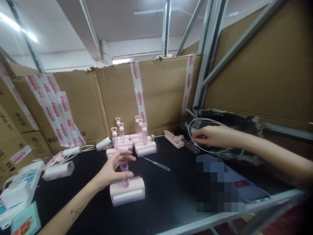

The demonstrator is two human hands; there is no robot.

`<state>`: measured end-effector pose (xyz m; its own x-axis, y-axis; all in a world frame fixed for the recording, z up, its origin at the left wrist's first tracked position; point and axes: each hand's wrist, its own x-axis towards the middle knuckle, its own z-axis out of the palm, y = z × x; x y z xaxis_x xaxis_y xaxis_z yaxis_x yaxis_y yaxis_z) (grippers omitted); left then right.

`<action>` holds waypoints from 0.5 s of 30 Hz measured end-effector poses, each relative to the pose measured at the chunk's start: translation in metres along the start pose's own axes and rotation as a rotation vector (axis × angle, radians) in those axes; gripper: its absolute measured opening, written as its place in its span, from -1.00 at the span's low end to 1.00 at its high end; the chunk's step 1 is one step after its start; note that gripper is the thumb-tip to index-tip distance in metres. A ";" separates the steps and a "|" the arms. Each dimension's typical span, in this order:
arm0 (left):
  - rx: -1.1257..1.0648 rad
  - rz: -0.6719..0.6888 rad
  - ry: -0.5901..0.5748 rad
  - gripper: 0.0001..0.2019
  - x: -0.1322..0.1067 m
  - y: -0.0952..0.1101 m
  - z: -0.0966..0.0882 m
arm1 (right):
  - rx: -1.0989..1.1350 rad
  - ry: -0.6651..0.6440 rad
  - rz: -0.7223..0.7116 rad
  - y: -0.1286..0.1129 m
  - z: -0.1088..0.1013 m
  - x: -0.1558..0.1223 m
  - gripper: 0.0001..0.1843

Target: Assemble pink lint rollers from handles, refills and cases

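Lower centre: our left hand (pixel 111 170), fingers parted, surrounds the pink tube (pixel 126 183), likely to steady it upright. Right hand (pixel 206 135), mid-right: whether its fingers grasp, we cannot tell.

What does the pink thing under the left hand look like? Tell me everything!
It's a pale pink block with a smooth, rounded top, and it looks like plastic. A white strip runs along its near side. A see-through pink tube stands up from it, with a round rim on top. The block lies on the black table. The left hand is around the tube, but I can't tell whether it touches.
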<state>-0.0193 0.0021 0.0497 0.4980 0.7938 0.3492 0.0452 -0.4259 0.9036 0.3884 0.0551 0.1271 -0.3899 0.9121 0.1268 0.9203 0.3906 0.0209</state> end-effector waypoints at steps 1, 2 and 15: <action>-0.070 -0.043 -0.028 -0.56 0.003 0.000 0.004 | -0.008 0.010 0.002 0.004 0.006 0.005 -0.72; -0.125 -0.086 -0.040 -0.69 0.005 -0.001 0.009 | -0.005 0.030 -0.002 0.008 0.012 0.011 -0.72; -0.350 -0.103 0.083 -0.67 0.003 -0.020 0.028 | -0.026 0.125 -0.149 -0.031 0.131 0.180 -0.67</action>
<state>0.0055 0.0002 0.0259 0.4333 0.8636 0.2576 -0.2142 -0.1790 0.9603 0.2856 0.2233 0.0193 -0.5164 0.8212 0.2426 0.8539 0.5152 0.0738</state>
